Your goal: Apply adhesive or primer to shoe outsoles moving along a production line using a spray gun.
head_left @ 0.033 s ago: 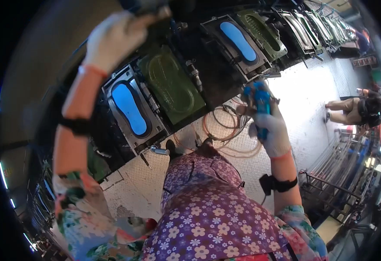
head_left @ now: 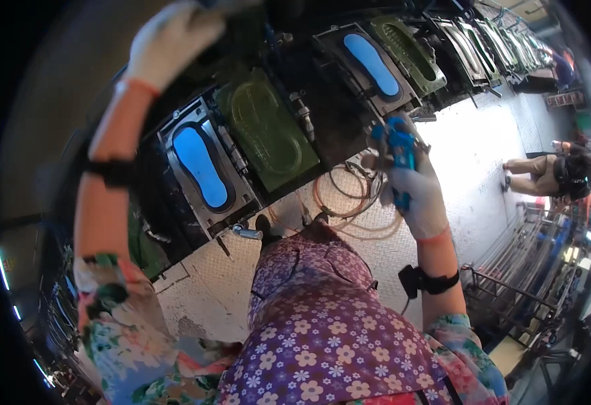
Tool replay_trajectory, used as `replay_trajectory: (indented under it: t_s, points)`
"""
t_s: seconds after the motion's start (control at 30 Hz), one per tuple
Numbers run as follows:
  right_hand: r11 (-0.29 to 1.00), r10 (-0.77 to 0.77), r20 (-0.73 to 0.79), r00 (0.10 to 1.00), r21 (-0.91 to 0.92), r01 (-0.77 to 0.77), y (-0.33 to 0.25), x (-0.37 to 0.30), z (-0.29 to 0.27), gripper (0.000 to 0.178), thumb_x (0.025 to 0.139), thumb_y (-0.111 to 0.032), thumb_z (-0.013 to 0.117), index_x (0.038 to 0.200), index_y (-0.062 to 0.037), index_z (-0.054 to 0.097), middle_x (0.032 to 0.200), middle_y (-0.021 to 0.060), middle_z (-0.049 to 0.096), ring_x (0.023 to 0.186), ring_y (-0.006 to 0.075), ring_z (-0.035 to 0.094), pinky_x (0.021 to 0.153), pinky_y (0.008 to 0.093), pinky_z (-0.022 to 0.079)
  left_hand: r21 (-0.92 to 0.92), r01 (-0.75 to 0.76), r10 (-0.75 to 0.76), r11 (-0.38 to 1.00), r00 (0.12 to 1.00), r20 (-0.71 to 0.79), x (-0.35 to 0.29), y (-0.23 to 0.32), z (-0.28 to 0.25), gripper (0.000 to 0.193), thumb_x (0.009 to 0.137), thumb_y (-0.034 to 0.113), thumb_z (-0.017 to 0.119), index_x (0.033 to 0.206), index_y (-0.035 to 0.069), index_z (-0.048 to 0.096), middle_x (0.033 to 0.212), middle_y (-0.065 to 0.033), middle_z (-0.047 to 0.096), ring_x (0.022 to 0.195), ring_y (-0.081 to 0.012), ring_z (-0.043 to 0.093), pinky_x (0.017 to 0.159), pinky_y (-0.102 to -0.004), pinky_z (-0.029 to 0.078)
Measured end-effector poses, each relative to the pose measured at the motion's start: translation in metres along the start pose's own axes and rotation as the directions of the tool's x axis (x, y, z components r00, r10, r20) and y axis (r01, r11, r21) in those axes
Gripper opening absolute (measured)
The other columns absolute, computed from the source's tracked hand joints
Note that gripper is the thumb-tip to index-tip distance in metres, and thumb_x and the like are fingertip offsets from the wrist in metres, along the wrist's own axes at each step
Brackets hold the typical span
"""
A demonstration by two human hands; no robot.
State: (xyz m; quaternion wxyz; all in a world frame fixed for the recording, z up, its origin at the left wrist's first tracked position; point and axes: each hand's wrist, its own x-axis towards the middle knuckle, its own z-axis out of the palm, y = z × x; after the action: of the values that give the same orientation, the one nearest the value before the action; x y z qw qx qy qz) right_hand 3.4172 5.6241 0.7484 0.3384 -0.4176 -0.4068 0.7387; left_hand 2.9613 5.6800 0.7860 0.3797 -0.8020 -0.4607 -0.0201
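A hand could pass over the dark surface [head_left: 336,111] between the nearer green mould half [head_left: 266,128] and the farther metal mould [head_left: 342,48], but a metal fitting [head_left: 302,116] flanks its left side and the blue tool [head_left: 402,152] in the right hand [head_left: 419,202] crowds its lower right.

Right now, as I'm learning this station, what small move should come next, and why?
Perhaps ease the right hand and its blue tool leftward, toward the blue sole-shaped piece nearest the body: that piece lies uncovered in its mould, while the tool is off to the right.
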Motion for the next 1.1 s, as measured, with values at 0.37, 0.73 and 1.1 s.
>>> replay_trajectory:
  t_s: [0.37, 0.73, 1.1]
  points:
    - [0.695, -0.472, 0.268, 0.84, -0.472, 0.542, -0.064, 0.078, 0.159, 0.073, 0.09, 0.006, 0.057, 0.16, -0.0077, 0.041, 0.116, 0.0173, 0.067, 0.089, 0.0216, 0.065, 0.085, 0.0316, 0.053, -0.768, 0.627, -0.707, -0.127, 0.485, 0.514, 0.033, -0.1, 0.063, 0.037, 0.109, 0.037, 0.057, 0.111, 0.005, 0.074, 0.099, -0.0023, 0.071, 0.093, -0.0152, 0.062, 0.086, -0.0329, 0.052]
    - [0.18, -0.715, 0.422, 0.558, -0.66, 0.729, -0.065, 0.143, 0.174, 0.061, 0.085, -0.006, 0.061, 0.145, -0.0127, 0.053, 0.107, 0.021, 0.067, 0.091, 0.0438, 0.069, 0.082, 0.0499, 0.057, -0.817, 0.456, -0.707, -0.353, 0.442, 0.552, 0.04, -0.093, 0.075, 0.026, 0.104, 0.03, 0.062, 0.094, 0.009, 0.073, 0.087, 0.0008, 0.067, 0.077, -0.0116, 0.057, 0.07, -0.0299, 0.047]
    - [0.63, 0.247, 0.318, 0.915, -0.77, 0.098, -0.009, 0.065, 0.08, 0.075, 0.09, 0.007, 0.058, 0.162, -0.0117, 0.045, 0.136, 0.0178, 0.069, 0.103, 0.0192, 0.069, 0.093, 0.031, 0.055, -0.854, 0.487, -0.748, -0.184, 0.494, 0.443, 0.038, -0.09, 0.068, 0.035, 0.106, 0.037, 0.064, 0.101, 0.005, 0.078, 0.09, -0.0013, 0.073, 0.083, -0.0128, 0.061, 0.079, -0.0324, 0.048]
